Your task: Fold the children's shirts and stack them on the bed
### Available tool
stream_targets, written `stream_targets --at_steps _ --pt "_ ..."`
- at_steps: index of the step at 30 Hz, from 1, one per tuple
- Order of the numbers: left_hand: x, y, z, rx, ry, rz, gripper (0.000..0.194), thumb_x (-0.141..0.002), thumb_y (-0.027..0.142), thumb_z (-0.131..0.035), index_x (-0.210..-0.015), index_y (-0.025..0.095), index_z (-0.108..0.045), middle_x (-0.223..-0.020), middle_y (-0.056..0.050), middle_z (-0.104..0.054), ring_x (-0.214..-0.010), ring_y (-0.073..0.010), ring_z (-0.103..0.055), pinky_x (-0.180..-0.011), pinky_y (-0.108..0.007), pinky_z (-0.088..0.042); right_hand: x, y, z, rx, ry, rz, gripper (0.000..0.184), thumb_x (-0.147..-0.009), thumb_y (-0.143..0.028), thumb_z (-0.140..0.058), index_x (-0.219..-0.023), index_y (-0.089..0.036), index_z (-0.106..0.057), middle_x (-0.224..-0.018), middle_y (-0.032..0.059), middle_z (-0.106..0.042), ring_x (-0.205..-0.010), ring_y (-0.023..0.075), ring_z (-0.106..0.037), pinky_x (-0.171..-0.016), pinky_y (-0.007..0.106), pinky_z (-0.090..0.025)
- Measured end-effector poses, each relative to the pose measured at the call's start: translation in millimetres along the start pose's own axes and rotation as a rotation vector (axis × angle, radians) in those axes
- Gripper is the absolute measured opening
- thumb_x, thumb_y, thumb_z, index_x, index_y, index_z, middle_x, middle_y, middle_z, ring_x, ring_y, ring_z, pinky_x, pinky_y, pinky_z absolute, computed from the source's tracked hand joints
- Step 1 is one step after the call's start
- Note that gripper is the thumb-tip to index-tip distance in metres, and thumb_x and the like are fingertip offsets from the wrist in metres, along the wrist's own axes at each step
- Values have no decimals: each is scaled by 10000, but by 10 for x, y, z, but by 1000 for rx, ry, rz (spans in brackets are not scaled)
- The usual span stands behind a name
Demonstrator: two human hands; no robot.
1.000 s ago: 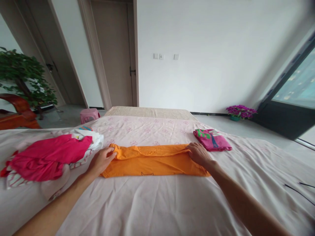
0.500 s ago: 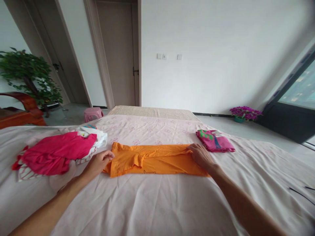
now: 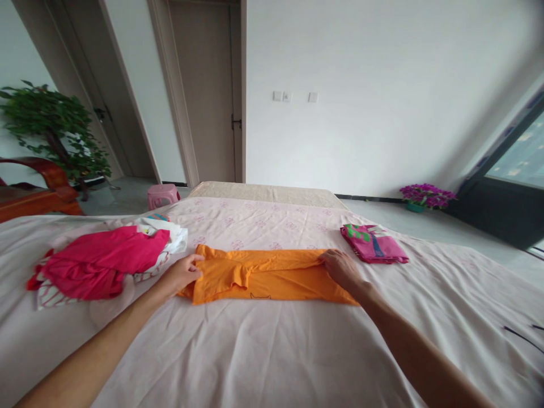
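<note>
An orange T-shirt [image 3: 293,283] lies folded into a long strip across the bed, a sleeve turned over near its left end and a dark line print at its lower edge. My left hand [image 3: 187,273] is closed at the strip's left end, fingertips pinching the cloth. At the opposite end, my right hand [image 3: 341,267] has its fingers bent down over the upper edge, gripping the fabric; its thumb is mostly hidden. Beyond the right hand rests a folded pink garment [image 3: 385,249] with green and blue print.
A loose heap of clothes [image 3: 97,263], pink on top, lies left of my left hand. The pale bedsheet [image 3: 263,351] is wrinkled. Past the bed are a pink stool [image 3: 164,195], a wooden armchair [image 3: 46,187] and purple flowers [image 3: 427,195]. Dark cords [image 3: 522,337] lie at right.
My left hand has shifted slightly right over the shirt's left end, and my right hand slightly left along its upper edge. The view has turned a little; the shirt stays folded.
</note>
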State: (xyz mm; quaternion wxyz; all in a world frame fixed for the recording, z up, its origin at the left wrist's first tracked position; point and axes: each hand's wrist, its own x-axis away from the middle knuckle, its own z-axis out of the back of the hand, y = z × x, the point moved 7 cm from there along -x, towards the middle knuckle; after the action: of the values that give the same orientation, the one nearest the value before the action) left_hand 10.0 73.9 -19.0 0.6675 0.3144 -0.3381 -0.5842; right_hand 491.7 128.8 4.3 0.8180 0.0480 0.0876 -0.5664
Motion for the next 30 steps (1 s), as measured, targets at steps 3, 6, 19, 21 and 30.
stream_targets --at_steps 3,6,19,21,30 --pt "8 11 55 282 1 117 625 -651 408 -706 -1200 153 -551 -632 63 -538 -491 -96 -500 -422 -179 -263 9 11 32 20 2 -31 321 -904 -134 -445 -1037 -207 -727 -1047 72 -711 -1001 200 -608 -905 294 -408" --pt "50 -50 98 348 29 262 673 -646 430 -755 -1226 182 -521 -742 21 -627 -508 -97 -575 -402 -152 -289 54 -78 114 -24 68 -39 373 -862 -83 -444 -1081 -206 -720 -1099 73 -707 -1049 202 -600 -950 308 -404" --pt "-44 15 -7 502 -18 350 686 -742 297 -788 -1349 195 -483 -808 -15 -696 -648 -148 -697 -521 -195 -524 -314 -1793 -184 -912 -405 -69 495 -830 -122 -523 -1316 -201 -577 -893 20 -743 -647 122 -665 -569 203 -472" --pt "-73 4 -17 534 -15 356 673 -757 219 -761 -1367 178 -480 -747 3 -675 -619 -127 -675 -519 -182 -514 -366 -2000 -266 -1008 -526 -154 620 -823 -111 -525 -1431 -217 -464 -828 2 -732 -583 112 -650 -500 181 -434" --pt "-139 263 103 768 -25 154 519 -763 105 -696 -1262 191 -584 -831 -1 -670 -727 -109 -706 -611 -172 -562 -441 -2314 -295 -1173 -654 -228 575 -869 -184 -549 -1435 -251 -476 -620 -34 -645 -578 114 -644 -457 147 -364"
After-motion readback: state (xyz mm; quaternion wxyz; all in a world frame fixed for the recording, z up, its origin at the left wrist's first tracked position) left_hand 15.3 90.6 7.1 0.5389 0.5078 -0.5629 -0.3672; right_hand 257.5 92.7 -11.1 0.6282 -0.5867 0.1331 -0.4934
